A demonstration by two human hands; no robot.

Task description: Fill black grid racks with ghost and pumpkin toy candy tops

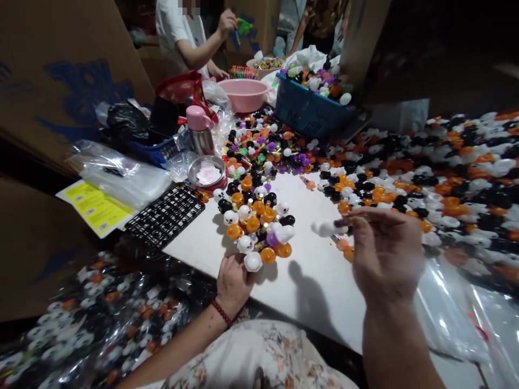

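Pinched between the thumb and fingers of my right hand (383,254) is a small toy stick (326,228) with a white head and a dark purple shaft, slightly blurred. It is over the white board (312,281). My left hand (235,283), with a red bead bracelet at the wrist, is closed at the near edge of a cluster of toy sticks (253,224). These have orange pumpkin, white skull and black heads. A white-headed toy (253,262) is right against the left fingers. What those fingers grip is hidden.
A big heap of similar toys (458,178) covers the right side. Around the board are a black grid tray (165,215), a thermos (200,132), clear bags (450,308), a pink basin (245,96) and a filled blue basket (312,111). Two people (182,38) are behind.
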